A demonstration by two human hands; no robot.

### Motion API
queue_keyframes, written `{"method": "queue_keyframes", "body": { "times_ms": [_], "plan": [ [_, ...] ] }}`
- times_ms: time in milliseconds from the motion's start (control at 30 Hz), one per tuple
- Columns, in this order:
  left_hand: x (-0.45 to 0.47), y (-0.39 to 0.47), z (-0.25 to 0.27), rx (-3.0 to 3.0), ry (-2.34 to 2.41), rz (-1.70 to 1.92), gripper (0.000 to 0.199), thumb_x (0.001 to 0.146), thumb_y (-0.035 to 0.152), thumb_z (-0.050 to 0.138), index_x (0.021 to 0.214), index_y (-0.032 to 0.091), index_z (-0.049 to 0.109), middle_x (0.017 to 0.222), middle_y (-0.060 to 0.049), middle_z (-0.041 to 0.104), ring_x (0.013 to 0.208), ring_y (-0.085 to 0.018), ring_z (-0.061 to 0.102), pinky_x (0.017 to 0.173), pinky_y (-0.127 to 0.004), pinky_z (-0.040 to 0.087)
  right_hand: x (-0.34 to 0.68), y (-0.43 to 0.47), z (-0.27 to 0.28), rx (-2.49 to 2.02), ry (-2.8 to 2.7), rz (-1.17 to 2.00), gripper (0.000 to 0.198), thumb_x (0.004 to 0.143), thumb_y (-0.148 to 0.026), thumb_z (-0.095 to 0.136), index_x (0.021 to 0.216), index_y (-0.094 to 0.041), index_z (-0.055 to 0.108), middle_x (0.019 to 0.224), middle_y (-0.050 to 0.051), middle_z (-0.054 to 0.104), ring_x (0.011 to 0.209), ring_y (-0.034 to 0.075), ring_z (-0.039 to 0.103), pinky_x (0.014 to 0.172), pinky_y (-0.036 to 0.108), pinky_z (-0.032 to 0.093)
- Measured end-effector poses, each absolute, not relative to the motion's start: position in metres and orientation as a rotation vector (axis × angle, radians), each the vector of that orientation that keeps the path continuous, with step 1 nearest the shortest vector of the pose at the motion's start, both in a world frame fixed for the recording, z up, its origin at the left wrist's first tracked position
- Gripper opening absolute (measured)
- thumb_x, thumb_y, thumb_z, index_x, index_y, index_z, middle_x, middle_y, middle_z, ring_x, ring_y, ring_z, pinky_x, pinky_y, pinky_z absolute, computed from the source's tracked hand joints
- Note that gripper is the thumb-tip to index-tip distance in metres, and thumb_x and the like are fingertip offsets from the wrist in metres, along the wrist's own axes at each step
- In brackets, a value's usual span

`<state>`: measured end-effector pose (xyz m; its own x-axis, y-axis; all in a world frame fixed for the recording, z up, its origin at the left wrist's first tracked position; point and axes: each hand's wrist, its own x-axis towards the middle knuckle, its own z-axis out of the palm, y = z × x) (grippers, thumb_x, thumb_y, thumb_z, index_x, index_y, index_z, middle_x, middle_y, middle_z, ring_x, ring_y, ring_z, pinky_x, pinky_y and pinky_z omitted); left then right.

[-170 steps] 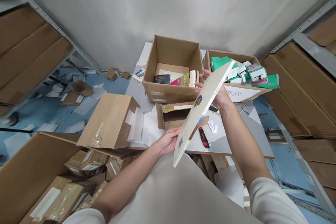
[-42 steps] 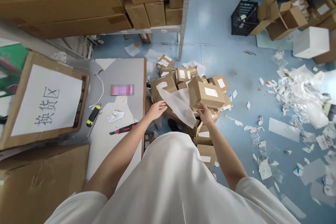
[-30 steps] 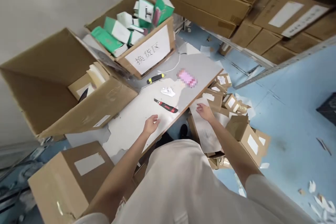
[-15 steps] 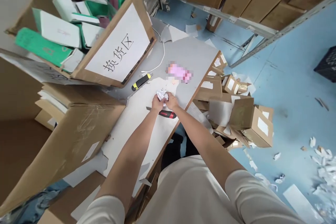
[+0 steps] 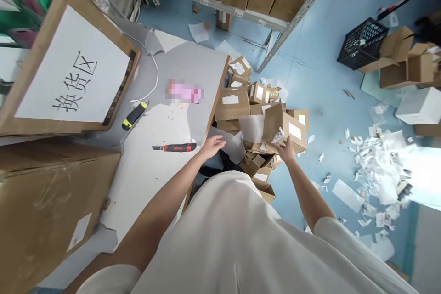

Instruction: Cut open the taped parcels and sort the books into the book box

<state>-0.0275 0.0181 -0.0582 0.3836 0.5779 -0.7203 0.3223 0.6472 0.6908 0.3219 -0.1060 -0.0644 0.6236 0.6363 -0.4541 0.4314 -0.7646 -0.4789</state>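
My left hand (image 5: 212,146) is over the table's front edge, its fingers stretched out and nothing in them. Away to the right, my right hand (image 5: 285,150) is open above the cardboard boxes. A small crumpled piece of white paper (image 5: 278,136) appears just beyond its fingertips; whether they touch is unclear. On the white sheet covering the table lies a red and black utility knife (image 5: 179,147), blade out, left of my left hand. Farther back rests a yellow and black cutter (image 5: 135,115). A pink, pixelated item (image 5: 185,92) lies on the grey tabletop (image 5: 203,64).
Cardboard boxes (image 5: 232,103) are heaped on the floor along the table's right edge. A large carton (image 5: 58,193) and a labelled box (image 5: 122,55) stand on the left. Behind is a metal shelf (image 5: 255,16) of cartons. Paper scraps (image 5: 386,161) litter the blue floor at right.
My hands were together over the table around crumpled white paper. They have parted, the right one swinging out over the boxes with the paper now at its fingertips. The view has turned right.
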Motion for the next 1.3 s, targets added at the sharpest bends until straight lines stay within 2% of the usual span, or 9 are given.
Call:
{"method": "queue_keyframes", "body": {
  "times_ms": [100, 267, 367, 433, 633, 767, 900, 1133, 1300],
  "plan": [
    [-0.04, 0.007, -0.051, 0.909, 1.289, 0.251, 0.059, 0.07, 0.044, 0.073, 0.119, 0.016, 0.056, 0.106, -0.013, 0.07, 0.094, -0.023, 0.069, 0.092, -0.041, 0.049, 0.328, -0.114, -0.065, -2.529, -0.917, 0.889, 0.078, 0.067, -0.041, 0.066, 0.136, -0.013, 0.041, 0.124, 0.021, 0.059, 0.102, 0.031, 0.064, 0.088, 0.046, 0.05],
    [-0.098, -0.01, -0.023, 0.705, 1.568, 0.512, 0.055, 0.062, 0.042, 0.076, 0.107, 0.015, 0.059, 0.093, -0.01, 0.072, 0.088, -0.023, 0.07, 0.09, -0.042, 0.05, 0.256, -0.022, -0.074, -2.185, -1.42, 1.034, 0.057, 0.078, -0.03, 0.052, 0.132, -0.016, 0.046, 0.113, 0.015, 0.065, 0.079, 0.022, 0.067, 0.08, 0.042, 0.055],
    [-0.142, -0.028, -0.009, 0.533, 1.743, 0.705, 0.054, 0.063, 0.045, 0.074, 0.106, 0.016, 0.059, 0.103, -0.012, 0.07, 0.095, -0.025, 0.069, 0.088, -0.041, 0.049, 0.187, 0.062, -0.068, -1.893, -1.815, 1.057, 0.052, 0.08, -0.024, 0.05, 0.131, -0.015, 0.048, 0.115, 0.014, 0.063, 0.098, 0.024, 0.063, 0.091, 0.042, 0.05],
    [-0.166, -0.046, -0.005, 0.394, 1.844, 0.824, 0.053, 0.063, 0.046, 0.074, 0.104, 0.017, 0.059, 0.108, -0.012, 0.069, 0.097, -0.025, 0.068, 0.086, -0.04, 0.049, 0.139, 0.113, -0.063, -1.7, -2.098, 0.984, 0.052, 0.081, -0.022, 0.049, 0.133, -0.013, 0.047, 0.125, 0.017, 0.057, 0.118, 0.028, 0.052, 0.102, 0.047, 0.042],
    [-0.192, -0.097, -0.008, 0.069, 1.954, 1.006, 0.054, 0.06, 0.048, 0.075, 0.103, 0.018, 0.06, 0.111, -0.014, 0.068, 0.101, -0.027, 0.067, 0.082, -0.039, 0.05, 0.041, 0.201, -0.063, -1.525, -2.526, 0.668, 0.046, 0.081, -0.025, 0.056, 0.126, -0.013, 0.053, 0.141, 0.022, 0.038, 0.13, 0.037, 0.032, 0.105, 0.056, 0.029],
    [-0.183, -0.102, -0.009, -0.039, 1.929, 1.075, 0.054, 0.063, 0.049, 0.073, 0.105, 0.018, 0.06, 0.112, -0.014, 0.068, 0.101, -0.026, 0.067, 0.083, -0.039, 0.05, 0.025, 0.209, -0.079, -1.581, -2.551, 0.602, 0.044, 0.08, -0.029, 0.059, 0.121, -0.013, 0.054, 0.145, 0.022, 0.03, 0.135, 0.038, 0.024, 0.107, 0.058, 0.023],
    [-0.173, -0.085, -0.01, -0.005, 1.844, 1.103, 0.053, 0.066, 0.048, 0.072, 0.108, 0.019, 0.06, 0.111, -0.013, 0.069, 0.097, -0.025, 0.068, 0.083, -0.038, 0.05, 0.024, 0.204, -0.095, -1.582, -2.571, 0.658, 0.052, 0.079, -0.032, 0.06, 0.126, -0.015, 0.048, 0.148, 0.023, 0.027, 0.136, 0.039, 0.023, 0.105, 0.061, 0.023],
    [-0.17, -0.074, -0.009, 0.159, 1.806, 1.091, 0.05, 0.07, 0.047, 0.069, 0.111, 0.018, 0.061, 0.107, -0.011, 0.069, 0.094, -0.023, 0.068, 0.082, -0.036, 0.051, 0.021, 0.193, -0.081, -1.548, -2.518, 0.56, 0.057, 0.081, -0.034, 0.052, 0.134, -0.016, 0.041, 0.145, 0.022, 0.031, 0.132, 0.037, 0.031, 0.101, 0.058, 0.032],
    [-0.185, -0.12, 0.016, 0.11, 1.83, 1.168, 0.045, 0.074, 0.04, 0.068, 0.111, 0.017, 0.06, 0.105, -0.011, 0.069, 0.092, -0.021, 0.068, 0.084, -0.036, 0.051, -0.004, 0.159, -0.048, -1.191, -2.615, 0.566, 0.057, 0.083, -0.031, 0.048, 0.135, -0.009, 0.042, 0.14, 0.024, 0.038, 0.129, 0.036, 0.037, 0.104, 0.054, 0.033]
  ]
}}
